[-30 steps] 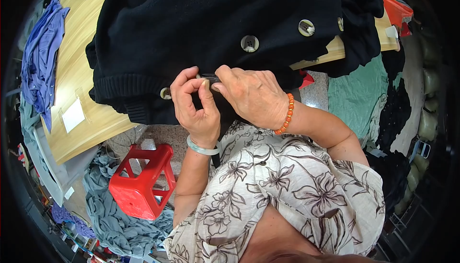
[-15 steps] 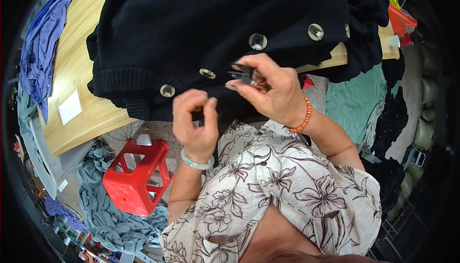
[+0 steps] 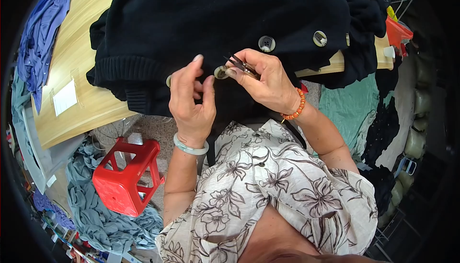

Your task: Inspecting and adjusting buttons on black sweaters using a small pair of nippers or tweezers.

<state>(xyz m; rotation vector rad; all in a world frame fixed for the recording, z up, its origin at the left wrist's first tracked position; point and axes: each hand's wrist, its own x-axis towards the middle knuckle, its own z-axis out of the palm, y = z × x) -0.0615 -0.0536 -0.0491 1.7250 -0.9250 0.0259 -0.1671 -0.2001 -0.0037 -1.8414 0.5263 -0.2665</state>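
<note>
A black knit sweater (image 3: 215, 18) with a ribbed hem lies spread in front of me, large two-tone buttons (image 3: 266, 43) running along its near edge. My right hand (image 3: 266, 78) grips small dark thread snips (image 3: 243, 65), their points facing up and left. Its thumb tip meets one button (image 3: 221, 72). Just left of that button, my left hand (image 3: 191, 102) is raised over the sweater with thumb and fingers apart, nothing visible in it. Another button (image 3: 168, 81) is partly hidden behind this hand.
The sweater rests on a wooden table (image 3: 98, 11), where a white paper (image 3: 64, 97) and purple cloth (image 3: 45, 38) also lie. A red stool (image 3: 117, 186) stands on the floor at lower left beside grey-green fabric (image 3: 91, 215). Green cloth (image 3: 347, 109) hangs or lies at right.
My left thumb and fingers have parted from a pinch. The right hand with the snips has come to the button nearest my left hand. The whole view has shifted slightly.
</note>
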